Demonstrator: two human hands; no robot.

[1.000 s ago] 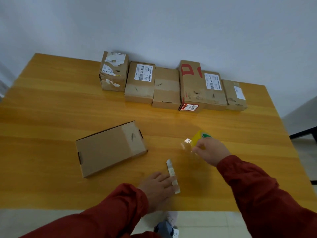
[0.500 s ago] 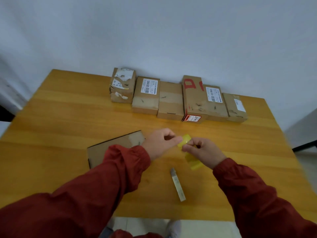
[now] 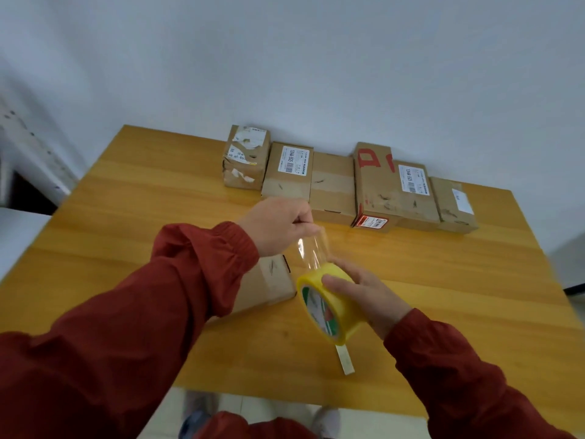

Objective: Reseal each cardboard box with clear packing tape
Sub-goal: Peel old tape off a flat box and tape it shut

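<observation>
My right hand (image 3: 367, 296) grips a yellowish roll of clear packing tape (image 3: 329, 305) above the table. My left hand (image 3: 278, 223) pinches the free end of the tape, and a clear strip (image 3: 311, 248) stretches from it down to the roll. A flat cardboard box (image 3: 269, 283) lies on the table just under my left forearm, mostly hidden by the sleeve. Several more cardboard boxes (image 3: 332, 188) stand in a row along the table's far edge by the wall.
A small whitish utility knife (image 3: 345, 359) lies on the wooden table (image 3: 443, 296) below the roll, near the front edge. The grey wall rises right behind the row of boxes. My shoes show on the floor below the table edge.
My hands have moved apart, drawing a strip of tape off the roll. The left hand rose up and away; the roll turned and now hangs lower in my right hand.
</observation>
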